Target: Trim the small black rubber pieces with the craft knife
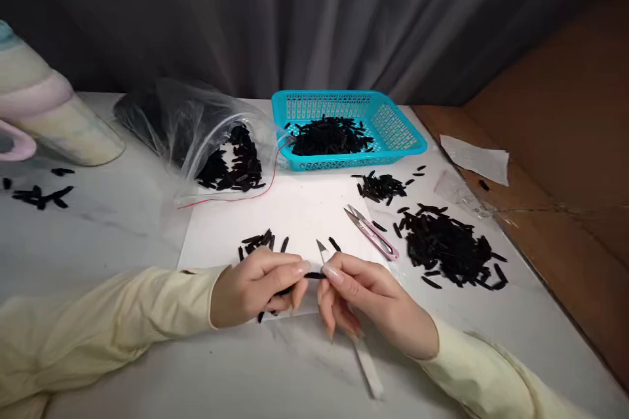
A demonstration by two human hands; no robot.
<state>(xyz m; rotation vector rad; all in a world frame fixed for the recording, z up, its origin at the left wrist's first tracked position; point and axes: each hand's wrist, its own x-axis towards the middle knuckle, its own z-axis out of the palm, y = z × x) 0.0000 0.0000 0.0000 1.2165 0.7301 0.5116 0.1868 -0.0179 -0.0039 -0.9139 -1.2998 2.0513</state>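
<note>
A small, thin black piece [314, 275] is stretched between the fingertips of my two hands, above a white sheet [295, 209]. My left hand [268, 278] pinches its left end. The right end is in the thumb and fingers of my right hand [366, 298]. A white-handled craft knife [367, 366] passes beneath my right hand, its blade pointing away from me; whether the hand also holds it I cannot tell. Several similar black pieces [260, 240] lie around my left hand. Beyond my right hand rest pink-handled thread snips [372, 233], blades apart.
A turquoise basket [348, 160] holds a heap of black pieces. Left of it, a clear plastic bag [191, 124] spills more, with a red string [230, 198] at its mouth. Black piles [445, 245] lie at right. A large pastel tumbler [54, 105] stands far left.
</note>
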